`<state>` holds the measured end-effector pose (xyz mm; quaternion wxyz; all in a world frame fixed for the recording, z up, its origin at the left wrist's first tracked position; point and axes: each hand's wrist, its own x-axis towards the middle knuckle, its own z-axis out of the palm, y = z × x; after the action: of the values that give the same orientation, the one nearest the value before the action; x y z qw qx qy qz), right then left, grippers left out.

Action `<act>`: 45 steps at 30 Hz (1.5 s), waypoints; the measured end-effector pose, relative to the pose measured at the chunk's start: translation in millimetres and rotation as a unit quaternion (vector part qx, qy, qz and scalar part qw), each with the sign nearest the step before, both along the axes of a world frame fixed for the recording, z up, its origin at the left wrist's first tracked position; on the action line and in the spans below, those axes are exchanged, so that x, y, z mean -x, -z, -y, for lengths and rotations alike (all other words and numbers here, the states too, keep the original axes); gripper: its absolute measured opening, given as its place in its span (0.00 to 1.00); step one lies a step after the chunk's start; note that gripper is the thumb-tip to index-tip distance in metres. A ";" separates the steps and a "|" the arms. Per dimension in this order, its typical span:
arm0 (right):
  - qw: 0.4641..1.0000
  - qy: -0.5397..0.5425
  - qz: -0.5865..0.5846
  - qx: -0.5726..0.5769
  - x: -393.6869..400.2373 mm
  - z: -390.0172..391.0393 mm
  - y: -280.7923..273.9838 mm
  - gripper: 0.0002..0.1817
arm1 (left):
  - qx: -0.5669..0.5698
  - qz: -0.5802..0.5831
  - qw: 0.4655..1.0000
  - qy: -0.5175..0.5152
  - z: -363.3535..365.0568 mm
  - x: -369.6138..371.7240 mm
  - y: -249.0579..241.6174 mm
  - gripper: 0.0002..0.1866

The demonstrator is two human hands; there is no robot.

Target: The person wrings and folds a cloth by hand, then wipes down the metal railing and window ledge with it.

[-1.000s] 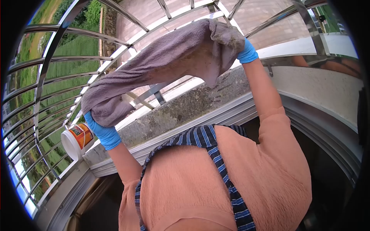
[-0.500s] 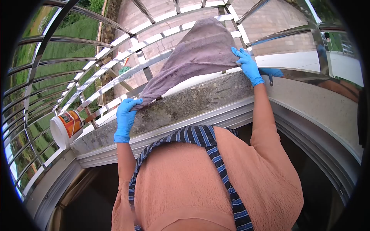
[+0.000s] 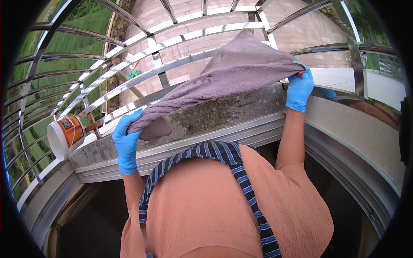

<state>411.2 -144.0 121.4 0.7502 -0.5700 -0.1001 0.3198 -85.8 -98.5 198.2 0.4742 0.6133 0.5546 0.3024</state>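
A greyish-purple cloth [image 3: 228, 79] is stretched between my two blue-gloved hands, above the stone ledge and against the metal bars. My left hand [image 3: 126, 139] grips its left end, where the fabric is bunched and a small flap hangs down. Higher up on the right, my right hand [image 3: 300, 90] is closed on the opposite corner. A bit of red shows by the right fingers; I cannot make out what it is. The cloth's far part rises to a point over the railing.
A white bucket [image 3: 60, 139] with an orange label lies tilted at the ledge's left end. Shiny metal bars [image 3: 172, 71] enclose the outside of the window. Below me runs the stained stone ledge [image 3: 223, 114], with the window track [image 3: 206, 137] nearer. Paving and grass lie beyond the bars.
My hands have moved farther apart, the left going left and down, the right going right and slightly down. The cloth is spread wider, and its far peak has dropped. The view has shifted slightly.
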 end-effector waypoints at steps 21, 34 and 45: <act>0.473 -0.492 0.677 0.273 114.0 -141.7 89.9 0.26 | 0.067 0.082 0.985 -0.135 -45.5 -18.0 89.1 0.22; 0.412 -0.714 0.545 0.152 240.4 -213.9 108.2 0.17 | 0.042 0.012 0.993 -0.107 -64.9 -57.5 73.7 0.21; 0.436 -0.520 0.707 0.199 7.0 -158.9 135.4 0.07 | -0.030 -0.168 0.966 0.195 -28.7 -116.6 113.6 0.22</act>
<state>404.3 14.9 -14.0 -0.0238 -0.5720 -0.8066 0.1471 30.8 -69.9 84.6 0.4056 0.7655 0.4865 0.1135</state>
